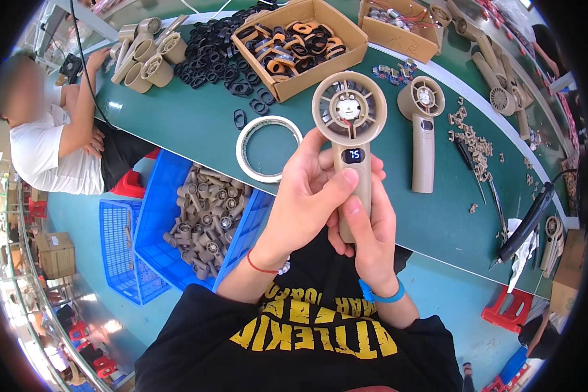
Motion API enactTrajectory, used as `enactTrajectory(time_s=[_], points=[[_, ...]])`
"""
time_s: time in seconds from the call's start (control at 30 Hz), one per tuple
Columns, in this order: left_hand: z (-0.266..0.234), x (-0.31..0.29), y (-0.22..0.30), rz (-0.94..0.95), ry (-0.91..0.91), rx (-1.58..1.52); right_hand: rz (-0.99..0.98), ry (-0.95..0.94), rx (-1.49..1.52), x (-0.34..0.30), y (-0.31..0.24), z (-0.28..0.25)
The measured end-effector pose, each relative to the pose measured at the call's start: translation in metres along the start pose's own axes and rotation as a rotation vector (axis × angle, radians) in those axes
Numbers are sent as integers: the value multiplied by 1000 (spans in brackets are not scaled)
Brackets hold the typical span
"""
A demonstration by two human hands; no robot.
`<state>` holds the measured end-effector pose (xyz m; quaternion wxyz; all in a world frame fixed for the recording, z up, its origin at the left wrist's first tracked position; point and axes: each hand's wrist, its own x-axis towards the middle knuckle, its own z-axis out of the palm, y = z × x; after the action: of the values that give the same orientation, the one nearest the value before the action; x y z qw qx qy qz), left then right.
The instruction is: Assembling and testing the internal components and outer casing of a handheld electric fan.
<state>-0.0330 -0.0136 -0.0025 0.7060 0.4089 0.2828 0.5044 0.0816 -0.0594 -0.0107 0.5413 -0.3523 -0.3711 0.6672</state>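
A beige handheld fan [350, 112] is held upright between both my hands, its round head up and its small display lit. My left hand [313, 189] is closed around the upper handle, thumb beside the display. Lower on the same handle, my right hand [371, 228] is closed too, its thumb on the front. The fan's blades and white hub show inside the open ring. To the right, a second beige fan [423, 140] lies on the green table. A roll of white tape [243, 151] rests left of my left hand.
Black rings [206, 49] pile up by a cardboard box [287, 89] of black and orange parts. Small beige pieces [475, 147], a screwdriver [465, 153] and a black corded tool [529, 225] lie right. A blue crate [151, 215] holds many fan parts. Another person [52, 137] sits at left.
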Motion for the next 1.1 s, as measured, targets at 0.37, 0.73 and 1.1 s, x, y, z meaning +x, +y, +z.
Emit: enactTrajectory(time_s=[0.37, 0.73, 1.1], points=[[-6, -3, -1, -11, -54, -61, 16, -19, 13, 0, 0, 3], [-22, 22, 17, 410, 275, -313, -625, 157, -237, -7, 0, 2], [-9, 37, 9, 404, 174, -328, -12, 3, -280, 2, -1, 8]])
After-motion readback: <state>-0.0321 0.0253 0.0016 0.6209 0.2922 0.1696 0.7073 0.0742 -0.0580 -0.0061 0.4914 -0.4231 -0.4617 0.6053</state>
